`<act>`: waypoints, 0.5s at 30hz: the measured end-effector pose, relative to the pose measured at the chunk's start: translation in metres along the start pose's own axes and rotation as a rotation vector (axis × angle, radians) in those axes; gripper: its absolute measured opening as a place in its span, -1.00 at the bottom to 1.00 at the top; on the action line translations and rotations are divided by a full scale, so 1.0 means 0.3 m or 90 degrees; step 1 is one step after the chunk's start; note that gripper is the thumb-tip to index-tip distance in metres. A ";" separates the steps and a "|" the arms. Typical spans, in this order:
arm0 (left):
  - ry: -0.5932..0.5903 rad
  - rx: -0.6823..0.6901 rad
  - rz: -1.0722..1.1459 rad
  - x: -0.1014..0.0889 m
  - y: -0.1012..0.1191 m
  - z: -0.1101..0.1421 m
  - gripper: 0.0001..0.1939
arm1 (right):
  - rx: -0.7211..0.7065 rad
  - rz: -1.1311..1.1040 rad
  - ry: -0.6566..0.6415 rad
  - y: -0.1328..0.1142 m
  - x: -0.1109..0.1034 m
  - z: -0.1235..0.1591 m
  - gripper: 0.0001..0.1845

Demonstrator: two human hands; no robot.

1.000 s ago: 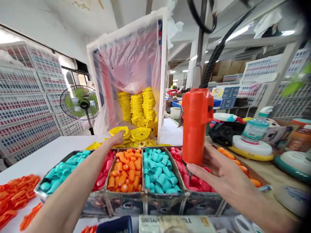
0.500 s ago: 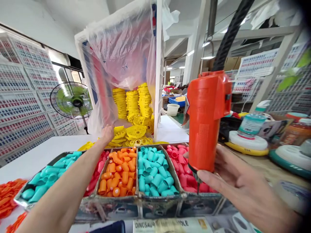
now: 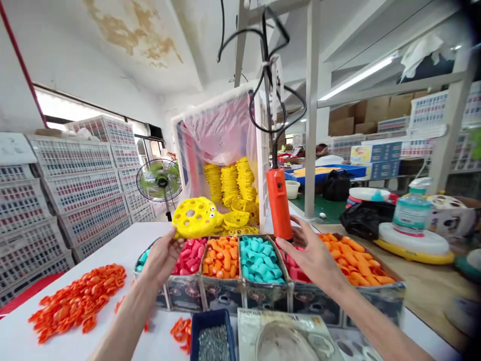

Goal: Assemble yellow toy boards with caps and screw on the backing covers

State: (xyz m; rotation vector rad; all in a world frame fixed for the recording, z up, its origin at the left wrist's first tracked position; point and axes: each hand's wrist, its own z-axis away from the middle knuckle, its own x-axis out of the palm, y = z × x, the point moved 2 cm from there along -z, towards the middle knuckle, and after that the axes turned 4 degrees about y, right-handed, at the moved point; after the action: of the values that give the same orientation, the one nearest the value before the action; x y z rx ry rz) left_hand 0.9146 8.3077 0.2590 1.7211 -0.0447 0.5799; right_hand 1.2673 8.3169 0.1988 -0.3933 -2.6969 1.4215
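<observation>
My left hand point(image 3: 162, 256) grips a yellow plastic disc with round holes point(image 3: 195, 217) by its lower edge and holds it up above the compartment tray. My right hand point(image 3: 310, 250) reaches up to an orange hanging power screwdriver point(image 3: 278, 203), its fingers spread around the tool's lower end. The screwdriver hangs from a black cable point(image 3: 268, 108). Below both hands lies the tray point(image 3: 225, 296) with teal point(image 3: 261, 255), orange point(image 3: 222, 256) and pink caps point(image 3: 191, 249).
More yellow discs point(image 3: 233, 183) are stacked in a plastic-lined white frame behind the tray. Orange clips point(image 3: 80, 298) lie in a heap on the white table at left. A blue box of screws point(image 3: 213, 338) sits at the near edge. A fan point(image 3: 159, 181) and stacked crates point(image 3: 75, 193) stand at left.
My left hand has lifted a yellow disc off the pile and drawn it back toward me. The view has pulled back, and the screwdriver now hangs farther off above my right hand.
</observation>
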 end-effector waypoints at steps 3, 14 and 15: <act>0.039 -0.042 0.109 -0.037 -0.027 0.158 -0.76 | -0.015 0.026 0.013 0.008 0.038 0.016 -0.21; 0.054 -0.212 0.254 -0.126 -0.223 0.489 -0.80 | -0.008 0.063 0.086 -0.131 0.054 0.242 -0.37; 0.034 -0.208 0.237 -0.137 -0.256 0.507 -0.85 | 0.059 -0.006 0.034 -0.166 0.076 0.303 -0.40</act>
State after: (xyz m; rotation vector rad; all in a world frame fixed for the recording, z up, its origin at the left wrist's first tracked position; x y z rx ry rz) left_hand 0.9583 8.1735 0.1550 1.3833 -0.4077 0.8430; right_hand 1.2194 8.2229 0.1863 -0.4063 -2.5770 1.5038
